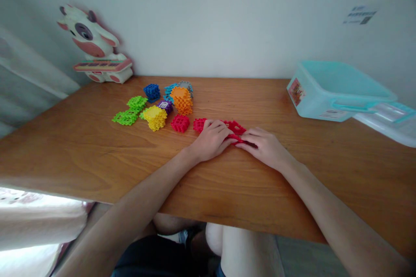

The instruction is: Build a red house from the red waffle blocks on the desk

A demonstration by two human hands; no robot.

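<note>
two hands i work from far away, the left hand [211, 142] and the right hand [264, 148], lie flat with fingers [250, 136] pressed together on the red plastic grid piece [236, 128] on the wooden table [97, 156], near a red cube [180, 123], so i push softly.

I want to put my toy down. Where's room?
Bare wood lies between the right hand and the light blue box, and left of the green blocks. It is crowded around the orange block and the red pieces.
</note>
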